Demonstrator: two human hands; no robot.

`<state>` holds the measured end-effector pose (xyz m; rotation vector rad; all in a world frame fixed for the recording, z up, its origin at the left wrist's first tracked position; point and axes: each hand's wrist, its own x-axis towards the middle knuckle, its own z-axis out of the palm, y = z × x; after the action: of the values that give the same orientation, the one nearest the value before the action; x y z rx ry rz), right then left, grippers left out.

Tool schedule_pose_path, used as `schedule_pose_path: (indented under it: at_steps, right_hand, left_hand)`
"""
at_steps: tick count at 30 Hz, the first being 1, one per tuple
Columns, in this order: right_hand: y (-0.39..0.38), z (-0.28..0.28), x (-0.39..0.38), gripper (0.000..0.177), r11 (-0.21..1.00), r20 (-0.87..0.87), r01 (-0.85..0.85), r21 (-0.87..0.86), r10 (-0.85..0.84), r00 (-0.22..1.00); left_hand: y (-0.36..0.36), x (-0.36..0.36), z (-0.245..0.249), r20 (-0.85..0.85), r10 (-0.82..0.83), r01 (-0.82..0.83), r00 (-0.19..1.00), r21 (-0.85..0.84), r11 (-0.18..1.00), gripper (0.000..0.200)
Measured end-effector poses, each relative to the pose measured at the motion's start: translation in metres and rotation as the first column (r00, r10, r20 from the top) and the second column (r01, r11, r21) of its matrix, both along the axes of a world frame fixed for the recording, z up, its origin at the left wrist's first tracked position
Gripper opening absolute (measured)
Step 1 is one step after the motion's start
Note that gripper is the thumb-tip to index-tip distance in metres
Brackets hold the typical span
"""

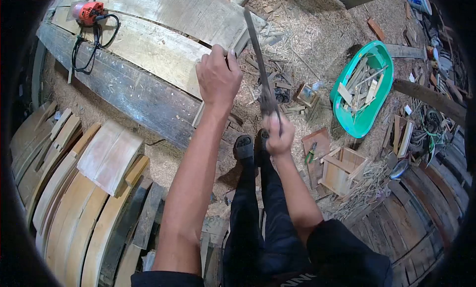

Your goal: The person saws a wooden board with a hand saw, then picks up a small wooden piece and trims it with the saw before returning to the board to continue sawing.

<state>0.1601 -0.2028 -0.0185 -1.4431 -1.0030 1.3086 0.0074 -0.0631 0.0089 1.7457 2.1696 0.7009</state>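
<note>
My right hand is closed around the handle of a handsaw, whose long dark blade points up and away from me. The handle end is smeared by motion. With fingers curled, my left hand grips the near right end of a pale wooden board lying on the workbench. The blade passes just right of that hand, close by the ends of the boards.
A red power tool with a black cord sits on the bench. Stacked planks lie at lower left. To the right are a green tub of offcuts, pliers and a wooden box. Shavings and scraps cover the floor.
</note>
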Motion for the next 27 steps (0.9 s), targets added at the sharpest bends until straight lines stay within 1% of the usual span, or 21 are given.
schedule_pose_path:
  at_steps: [1, 2, 4, 5, 7, 8, 9, 12, 13, 14, 15, 16, 17, 20, 21, 24, 25, 27]
  right_hand:
    - [0.024, -0.005, -0.006, 0.035, 0.995, 0.100, -0.010, 0.104, 0.000, 0.995]
    - [0.039, -0.005, -0.013, 0.035, 0.996, 0.089, -0.010, 0.087, 0.002, 0.996]
    - [0.053, -0.001, -0.018, 0.036, 0.999, 0.077, 0.007, 0.047, -0.011, 0.997]
    - [0.038, -0.001, -0.012, 0.037, 0.998, 0.052, -0.012, 0.059, 0.009, 0.999]
    - [-0.013, 0.008, -0.004, 0.039, 1.000, 0.051, 0.022, -0.003, -0.021, 0.998]
    - [-0.018, 0.007, -0.003, 0.040, 0.999, 0.045, 0.030, -0.017, -0.030, 0.999]
    - [-0.013, 0.009, -0.002, 0.041, 0.999, 0.047, 0.028, 0.032, -0.029, 0.998]
    - [0.041, -0.004, -0.011, 0.039, 0.998, 0.148, -0.022, 0.053, 0.014, 0.989]
    - [0.052, -0.008, -0.016, 0.038, 1.000, 0.022, -0.002, 0.000, 0.002, 1.000]
    - [0.044, -0.007, -0.013, 0.037, 1.000, 0.043, 0.000, 0.011, 0.000, 0.999]
    - [0.033, -0.003, -0.009, 0.036, 1.000, 0.066, 0.001, 0.030, -0.003, 0.998]
    - [0.017, 0.001, -0.007, 0.036, 0.999, 0.087, -0.001, 0.045, -0.003, 0.996]
    - [-0.004, 0.003, -0.003, 0.035, 0.999, 0.007, 0.008, 0.044, -0.009, 1.000]
    - [-0.002, 0.006, 0.001, 0.035, 1.000, -0.050, 0.010, 0.010, -0.010, 0.999]
    - [0.020, -0.005, 0.000, 0.034, 0.998, 0.055, -0.014, 0.057, 0.011, 0.998]
    - [0.054, -0.003, -0.015, 0.034, 0.999, 0.104, -0.021, 0.043, 0.017, 0.994]
    - [0.041, 0.003, -0.011, 0.035, 0.995, 0.166, -0.046, 0.089, 0.031, 0.986]
    - [-0.014, 0.011, 0.000, 0.036, 0.998, 0.104, -0.017, 0.064, 0.010, 0.995]
  left_hand:
    - [0.001, 0.000, 0.000, 0.000, 0.001, -0.001, 1.000, 0.020, 1.000, 0.021]
    - [-0.001, -0.001, 0.000, -0.003, 0.007, -0.007, 1.000, 0.035, 0.999, 0.021]
    - [-0.003, -0.002, -0.002, -0.008, 0.004, -0.004, 1.000, 0.009, 1.000, 0.020]
    - [0.000, -0.001, -0.002, -0.009, 0.003, -0.003, 1.000, 0.009, 1.000, 0.019]
    - [-0.004, 0.000, -0.003, -0.012, -0.002, 0.002, 1.000, 0.001, 1.000, 0.020]
    - [0.000, -0.002, -0.003, -0.019, 0.003, -0.003, 1.000, 0.014, 1.000, 0.020]
    - [0.002, -0.001, -0.003, -0.016, 0.010, -0.009, 1.000, 0.019, 1.000, 0.020]
    - [-0.001, -0.003, -0.001, -0.013, 0.021, -0.021, 1.000, 0.023, 1.000, 0.020]
    - [-0.001, -0.003, -0.002, -0.009, 0.023, -0.023, 1.000, 0.024, 0.999, 0.020]
    - [0.000, -0.001, -0.001, 0.003, 0.017, -0.017, 1.000, 0.027, 0.999, 0.021]
    - [0.000, -0.001, -0.007, -0.061, 0.022, -0.021, 0.998, 0.014, 1.000, 0.020]
    - [-0.001, 0.000, -0.007, -0.040, 0.017, -0.017, 0.999, 0.005, 1.000, 0.020]
    - [-0.003, 0.001, -0.005, -0.022, 0.015, -0.015, 1.000, -0.003, 1.000, 0.021]
    - [0.000, 0.000, -0.001, -0.001, 0.007, -0.007, 1.000, -0.008, 1.000, 0.021]
    - [0.002, 0.000, -0.001, 0.003, 0.010, -0.010, 1.000, 0.007, 1.000, 0.021]
    - [-0.003, -0.002, -0.005, -0.015, 0.012, -0.012, 1.000, 0.022, 1.000, 0.021]
    - [0.000, -0.001, -0.005, -0.022, 0.008, -0.007, 1.000, 0.035, 0.999, 0.021]
    - [-0.003, 0.000, -0.003, -0.026, 0.017, -0.017, 1.000, -0.007, 1.000, 0.022]
